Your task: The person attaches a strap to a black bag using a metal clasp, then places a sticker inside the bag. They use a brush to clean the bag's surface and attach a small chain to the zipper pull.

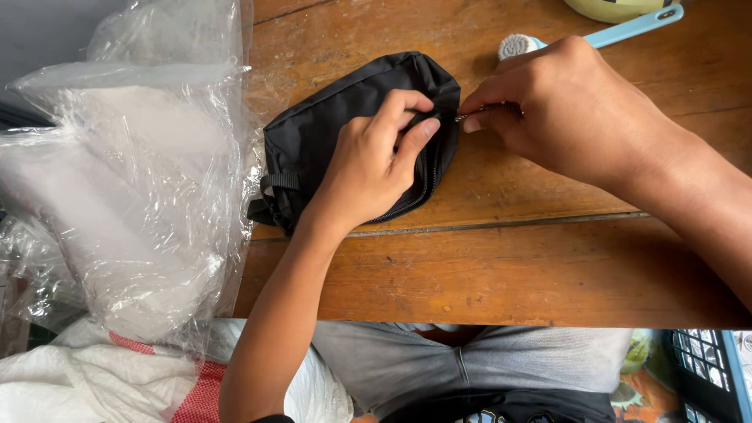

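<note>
Head view, looking down on a worn wooden table (501, 266) with a seam running across its planks.

Black fabric pouch (329, 125): lies flat on the table, left of centre, long axis tilted up toward the right. A webbing loop and strap sit at its lower left end. The zipper runs along the near edge to the right-hand corner.

Left hand (368, 160): rests on top of the pouch, fingers curled, thumb and forefinger pressing the fabric at the right corner next to the zipper end. It is closed down on the pouch, pinning it in place.

Right hand (564, 110): comes in from the right, closed in a pinch. Thumb and forefinger grip a small metal zipper pull (474, 114) at the pouch's right corner; the remaining fingers are folded in. The two hands nearly touch at that corner.

Surroundings:
- Clear plastic bags (133, 180), crumpled and shiny, holding white packed bundles, stacked at the left edge of the table and overlapping it.
- White woven sack (157, 376) with a red stripe, lower left, below table level.
- Light blue brush (595, 35) with a round white head, on the table behind the right hand.
- Yellow-green rounded object (611, 8), top edge, mostly cut off; kind cannot be told.
- Dark blue plastic crate (713, 368), lower right corner, beside the person's grey-clad lap.
</note>
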